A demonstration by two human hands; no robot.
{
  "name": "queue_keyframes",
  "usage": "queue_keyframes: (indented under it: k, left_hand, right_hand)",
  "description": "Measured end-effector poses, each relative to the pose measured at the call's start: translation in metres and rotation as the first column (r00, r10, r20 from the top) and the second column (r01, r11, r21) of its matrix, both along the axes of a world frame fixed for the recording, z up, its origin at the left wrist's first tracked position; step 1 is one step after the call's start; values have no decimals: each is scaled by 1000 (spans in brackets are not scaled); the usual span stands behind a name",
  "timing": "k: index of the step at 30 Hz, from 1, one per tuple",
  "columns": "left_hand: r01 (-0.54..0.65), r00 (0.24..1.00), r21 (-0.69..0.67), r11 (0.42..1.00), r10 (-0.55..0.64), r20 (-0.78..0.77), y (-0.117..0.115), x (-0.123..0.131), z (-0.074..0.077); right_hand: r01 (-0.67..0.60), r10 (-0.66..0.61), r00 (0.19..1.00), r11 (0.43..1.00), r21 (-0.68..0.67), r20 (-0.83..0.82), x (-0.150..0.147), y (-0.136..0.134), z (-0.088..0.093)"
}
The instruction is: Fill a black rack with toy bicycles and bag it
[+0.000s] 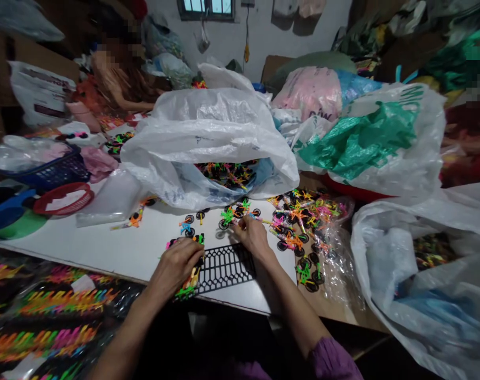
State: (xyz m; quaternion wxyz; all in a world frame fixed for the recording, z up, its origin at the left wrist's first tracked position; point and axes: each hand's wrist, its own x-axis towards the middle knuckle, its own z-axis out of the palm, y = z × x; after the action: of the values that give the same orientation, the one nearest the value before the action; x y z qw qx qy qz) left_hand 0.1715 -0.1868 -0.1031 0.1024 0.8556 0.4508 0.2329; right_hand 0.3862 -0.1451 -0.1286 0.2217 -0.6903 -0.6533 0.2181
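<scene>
A black plastic grid rack (226,267) lies on the white tabletop in front of me. Its left end is lined with small colourful toy pieces (187,287). Over that end my left hand (180,262) is closed, fingers curled down on the rack; the fingertips are partly hidden. Beyond the rack's right side, my right hand (256,238) has its fingers pinched together at a green toy bicycle (226,217) with black wheels. A blue toy bicycle (187,227) lies between the hands, farther back. More toy bicycles (291,227) are piled to the right.
A large white sack (208,129) filled with toy bicycles stands open behind the hands. Another open sack (366,248) is at right. A red basket (64,198) and a blue basket (50,171) sit at left. Packed colourful pieces (61,301) lie lower left. Another person (119,79) sits behind.
</scene>
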Motion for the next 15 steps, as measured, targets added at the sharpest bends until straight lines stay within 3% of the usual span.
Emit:
queue_keyframes:
  k: [4, 7, 11, 15]
  left_hand:
    - [-42, 998, 15, 999, 42, -52, 24, -2, -2]
    - [-52, 994, 47, 998, 57, -97, 26, 0, 5]
    - [-148, 987, 149, 978, 155, -37, -2, 2, 17]
    - [-133, 989, 84, 988, 138, -60, -39, 2, 17]
  right_hand:
    - [-34, 22, 959, 999, -38, -283, -1, -13, 1]
    - [-97, 60, 879, 994, -55, -472, -15, -25, -2]
    - [-149, 124, 868, 989, -14, -481, -29, -41, 0]
    - [-180, 138, 880, 982, -50, -454, -39, -56, -7]
